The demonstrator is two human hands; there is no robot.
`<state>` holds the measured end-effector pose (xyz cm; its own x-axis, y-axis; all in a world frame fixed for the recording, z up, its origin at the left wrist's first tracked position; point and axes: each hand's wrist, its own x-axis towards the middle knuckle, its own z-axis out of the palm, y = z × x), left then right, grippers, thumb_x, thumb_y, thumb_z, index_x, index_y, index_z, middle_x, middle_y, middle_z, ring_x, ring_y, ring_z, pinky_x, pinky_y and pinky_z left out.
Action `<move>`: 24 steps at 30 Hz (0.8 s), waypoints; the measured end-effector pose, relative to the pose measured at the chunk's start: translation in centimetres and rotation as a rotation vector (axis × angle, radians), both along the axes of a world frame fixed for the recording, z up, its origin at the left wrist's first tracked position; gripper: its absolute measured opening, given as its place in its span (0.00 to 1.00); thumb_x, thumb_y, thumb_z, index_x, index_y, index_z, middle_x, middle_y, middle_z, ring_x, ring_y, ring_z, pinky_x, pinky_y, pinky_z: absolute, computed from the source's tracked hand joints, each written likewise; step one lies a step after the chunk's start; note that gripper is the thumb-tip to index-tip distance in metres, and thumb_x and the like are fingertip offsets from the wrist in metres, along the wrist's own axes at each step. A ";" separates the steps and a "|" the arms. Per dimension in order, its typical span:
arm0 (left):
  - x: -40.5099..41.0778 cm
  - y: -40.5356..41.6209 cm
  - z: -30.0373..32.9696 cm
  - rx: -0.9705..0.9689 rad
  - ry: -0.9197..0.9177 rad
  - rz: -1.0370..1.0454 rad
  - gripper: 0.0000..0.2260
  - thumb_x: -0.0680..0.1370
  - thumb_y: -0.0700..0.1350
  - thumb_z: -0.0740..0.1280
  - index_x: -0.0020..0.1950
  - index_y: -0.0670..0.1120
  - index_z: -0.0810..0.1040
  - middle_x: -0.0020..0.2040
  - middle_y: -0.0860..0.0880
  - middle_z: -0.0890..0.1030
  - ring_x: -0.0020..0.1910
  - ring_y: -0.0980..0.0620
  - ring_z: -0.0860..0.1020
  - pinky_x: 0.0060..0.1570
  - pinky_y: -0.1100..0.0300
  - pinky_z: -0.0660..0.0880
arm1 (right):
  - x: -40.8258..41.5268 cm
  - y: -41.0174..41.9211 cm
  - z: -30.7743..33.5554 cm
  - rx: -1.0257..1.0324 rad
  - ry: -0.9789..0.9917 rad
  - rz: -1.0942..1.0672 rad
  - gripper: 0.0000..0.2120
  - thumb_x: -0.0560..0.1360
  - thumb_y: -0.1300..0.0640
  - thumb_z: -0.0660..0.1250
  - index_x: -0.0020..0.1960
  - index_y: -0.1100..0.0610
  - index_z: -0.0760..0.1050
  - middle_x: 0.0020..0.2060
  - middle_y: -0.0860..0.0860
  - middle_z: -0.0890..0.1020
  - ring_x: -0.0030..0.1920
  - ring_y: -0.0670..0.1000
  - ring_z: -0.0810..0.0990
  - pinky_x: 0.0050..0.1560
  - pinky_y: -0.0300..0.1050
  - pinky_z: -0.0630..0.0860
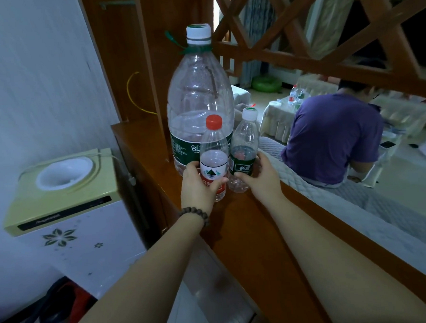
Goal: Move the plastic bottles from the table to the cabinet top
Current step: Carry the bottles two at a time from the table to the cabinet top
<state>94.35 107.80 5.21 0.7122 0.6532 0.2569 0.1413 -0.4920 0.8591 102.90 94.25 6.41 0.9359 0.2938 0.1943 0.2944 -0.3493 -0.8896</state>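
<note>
My left hand (198, 185) grips a small clear bottle with a red cap and red-white label (213, 156). My right hand (261, 176) grips a small clear bottle with a white cap and dark green label (244, 150). Both bottles stand upright, side by side, on the brown wooden cabinet top (246, 228). Right behind them a large empty 6L bottle with a white cap and green handle (199, 101) stands on the same top. Far off, more small bottles (295, 96) stand on a table with a pale cloth.
A yellow-white water dispenser (64, 192) stands left of the cabinet. A wooden lattice screen (299, 35) rises above the cabinet's far side. Beyond it, a person in a purple shirt (333, 136) sits on a grey quilted sofa (355, 204).
</note>
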 end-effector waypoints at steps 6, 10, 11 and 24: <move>-1.5 -0.5 0.2 0.118 0.113 0.038 0.39 0.69 0.63 0.70 0.73 0.45 0.62 0.68 0.46 0.70 0.67 0.48 0.69 0.62 0.52 0.72 | -1.0 -1.0 0.1 -0.117 -0.012 -0.031 0.41 0.71 0.48 0.73 0.76 0.55 0.56 0.74 0.52 0.64 0.74 0.53 0.63 0.73 0.53 0.61; -3.7 -0.6 -0.1 0.241 0.165 0.096 0.38 0.73 0.65 0.63 0.76 0.46 0.58 0.73 0.45 0.65 0.72 0.47 0.62 0.68 0.48 0.66 | -2.9 -1.8 0.1 -0.242 -0.053 -0.048 0.39 0.75 0.43 0.66 0.77 0.54 0.51 0.77 0.53 0.57 0.76 0.53 0.55 0.74 0.52 0.55; -4.4 -0.6 -0.2 0.257 0.171 0.116 0.37 0.74 0.65 0.62 0.76 0.46 0.58 0.74 0.44 0.65 0.73 0.46 0.61 0.69 0.47 0.64 | -3.5 -2.0 0.0 -0.263 -0.078 -0.054 0.39 0.75 0.42 0.64 0.78 0.54 0.50 0.77 0.53 0.56 0.77 0.53 0.54 0.74 0.52 0.54; -18.0 3.1 -2.1 0.355 0.423 0.381 0.33 0.78 0.64 0.52 0.78 0.48 0.50 0.78 0.47 0.55 0.77 0.47 0.52 0.74 0.46 0.51 | -17.7 4.0 -1.5 -0.373 -0.379 0.300 0.32 0.78 0.38 0.55 0.77 0.51 0.53 0.77 0.50 0.56 0.78 0.49 0.48 0.77 0.52 0.49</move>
<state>76.40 110.94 3.16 0.5351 0.8064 0.2516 0.6501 -0.5833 0.4869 85.16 98.24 4.96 0.6877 0.6463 0.3307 0.7001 -0.4698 -0.5377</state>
